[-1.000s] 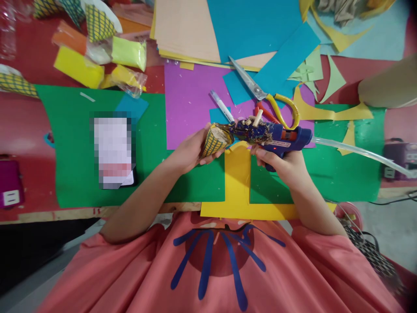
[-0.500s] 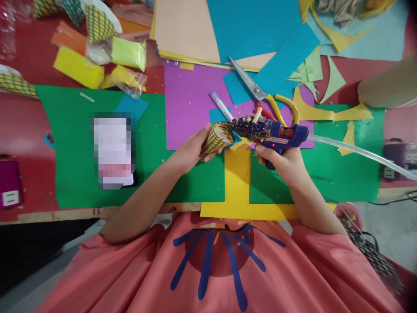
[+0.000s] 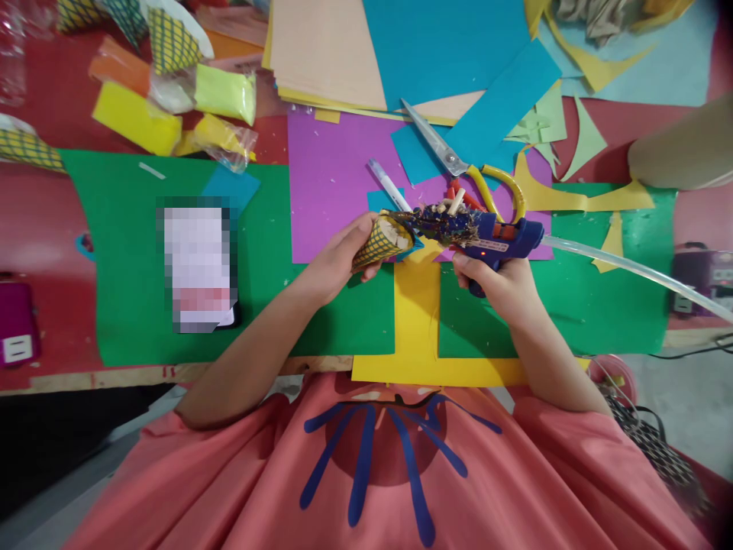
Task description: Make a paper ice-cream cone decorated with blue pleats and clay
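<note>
A: What's in your left hand [image 3: 337,263]?

B: My fingers are closed around a yellow-and-green patterned cone [image 3: 375,246]. It's tilted, with its open, pale-filled end towards my other hand.

A: And your right hand [image 3: 499,284]?

B: I've got it wrapped around the grip of a blue glue gun [image 3: 508,243], with a small red light showing. Its dark, crusted nozzle [image 3: 408,220] is at the cone's rim, though I can't tell whether they touch. A clear glue stick [image 3: 618,267] runs out of the back, off to the right of my hand.

A: What's lying near your hands?

B: Just beyond the glue gun I have scissors [image 3: 451,162] with yellow handles, blades open a little and pointing away from me. A white marker [image 3: 389,186] lies just beyond the cone, partly on a purple sheet [image 3: 324,176]. Between my hands and me there's a yellow card piece [image 3: 417,321].

A: Anything to the left?

B: A phone [image 3: 198,267] with a blurred screen lies on a green sheet [image 3: 129,305], well apart from my left hand. Past it, farther from me, are a yellow packet [image 3: 136,118] and a lime packet [image 3: 225,93].
</note>
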A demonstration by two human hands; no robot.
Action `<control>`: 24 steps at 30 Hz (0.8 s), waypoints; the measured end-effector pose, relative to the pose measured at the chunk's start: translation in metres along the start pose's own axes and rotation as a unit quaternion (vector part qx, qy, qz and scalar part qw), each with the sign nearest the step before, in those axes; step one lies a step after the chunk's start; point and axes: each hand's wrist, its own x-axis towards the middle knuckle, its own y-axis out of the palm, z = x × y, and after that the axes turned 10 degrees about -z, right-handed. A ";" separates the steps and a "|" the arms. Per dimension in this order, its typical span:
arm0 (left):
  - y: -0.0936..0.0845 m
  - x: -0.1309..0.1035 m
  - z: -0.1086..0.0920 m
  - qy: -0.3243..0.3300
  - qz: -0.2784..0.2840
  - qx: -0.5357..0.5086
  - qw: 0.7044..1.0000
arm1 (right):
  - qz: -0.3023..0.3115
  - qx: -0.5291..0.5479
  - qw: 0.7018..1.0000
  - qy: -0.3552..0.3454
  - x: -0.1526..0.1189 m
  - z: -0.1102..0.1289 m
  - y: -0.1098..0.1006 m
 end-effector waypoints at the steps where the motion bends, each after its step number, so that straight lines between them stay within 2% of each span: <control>1: 0.000 0.000 0.000 0.006 0.002 -0.006 1.000 | -0.001 -0.001 1.000 0.000 0.000 0.000 0.000; 12: -0.002 0.000 0.002 0.032 -0.007 -0.012 0.999 | -0.005 0.000 1.000 -0.004 -0.001 0.000 -0.002; 24: -0.008 0.009 0.013 0.128 -0.009 -0.005 0.992 | -0.021 0.009 1.000 0.001 -0.002 -0.003 -0.002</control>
